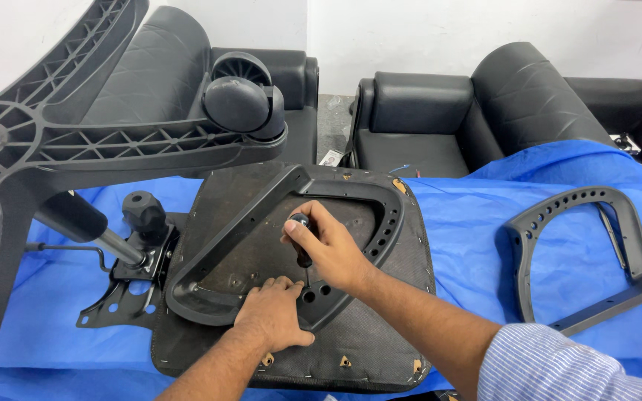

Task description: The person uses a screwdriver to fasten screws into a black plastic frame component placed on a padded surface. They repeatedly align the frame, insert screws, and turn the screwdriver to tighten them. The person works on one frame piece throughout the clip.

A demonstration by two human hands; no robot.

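An upturned office chair seat (380, 338) lies on a blue sheet, with a grey plastic armrest loop (261, 204) resting on its underside. My right hand (328, 252) grips a black-handled screwdriver (300, 236), held upright with its tip down at the holes in the armrest's bracket (313, 297). My left hand (273, 315) presses flat on the near end of that armrest, fingers beside the screwdriver tip. The screw itself is hidden by my fingers.
The chair's star base with a caster (243, 100) juts over the left of the seat, on a gas column and black tilt mechanism (131, 267). A second armrest (581, 252) lies at right on the blue sheet (469, 238). Black sofas (440, 119) stand behind.
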